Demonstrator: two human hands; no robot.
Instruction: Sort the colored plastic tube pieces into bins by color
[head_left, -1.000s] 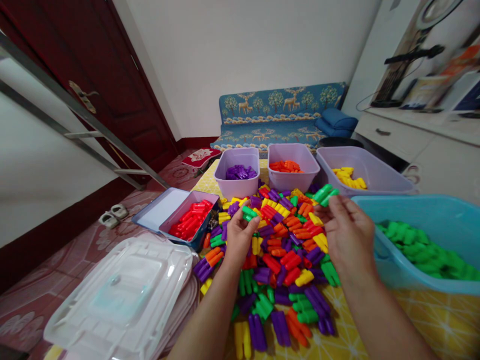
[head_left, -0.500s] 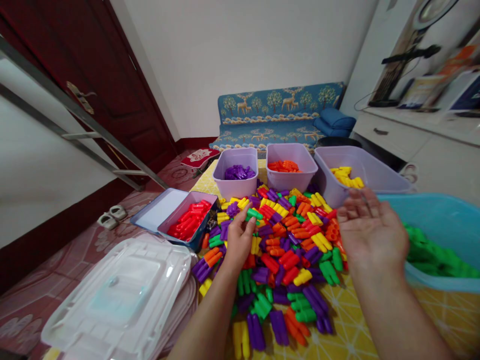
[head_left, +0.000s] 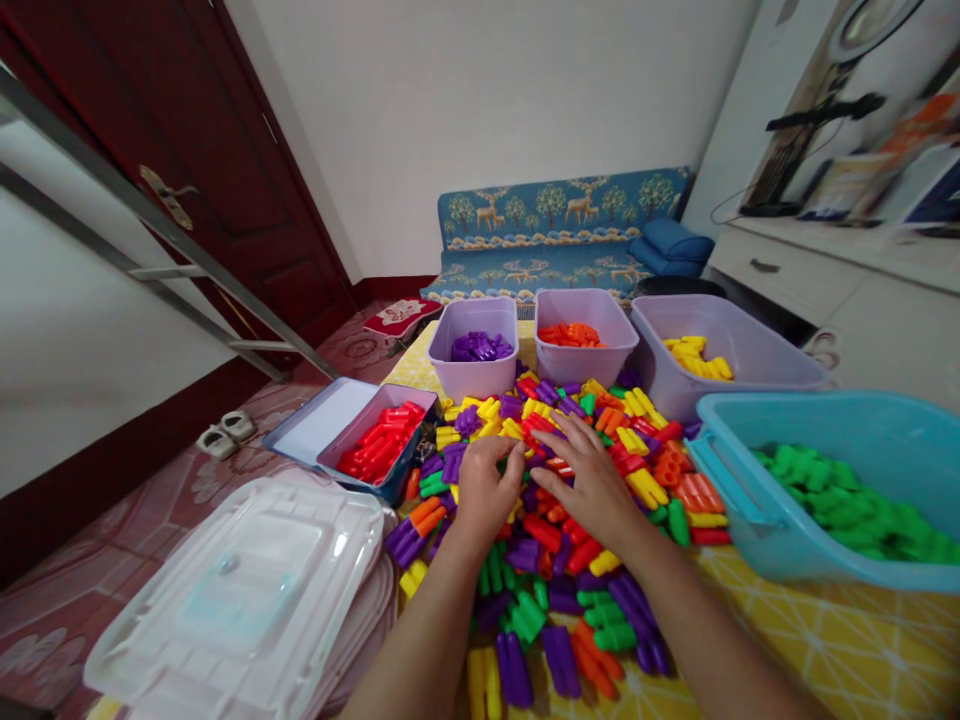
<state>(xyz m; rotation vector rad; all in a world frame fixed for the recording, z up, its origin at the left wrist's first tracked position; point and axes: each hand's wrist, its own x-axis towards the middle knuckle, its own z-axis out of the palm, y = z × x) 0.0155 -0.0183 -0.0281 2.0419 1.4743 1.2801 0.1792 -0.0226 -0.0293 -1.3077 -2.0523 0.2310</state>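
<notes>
My splayed right hand (head_left: 590,483) should gently part multicoloured tubular plastic pieces (head_left: 543,532) at twelve o'clock; left hand (head_left: 487,485): grip indiscernible.

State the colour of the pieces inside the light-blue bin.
The pieces are green, best seen in the head view.

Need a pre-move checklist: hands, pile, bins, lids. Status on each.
1. Right hand open: ok, fingers spread.
2. Left hand free of pieces: cannot tell, its curled fingers hide the grip.
3. Bare surface under hands: not ok, pile of multicoloured, finger-shaped plastic pieces there.
4. Light-blue plastic bin uncovered, only green pieces showing: ok.
5. Three lilac plastic bins uncovered: ok.
6. Translucent white plastic lids off the pile: ok, stacked to its left.
</notes>
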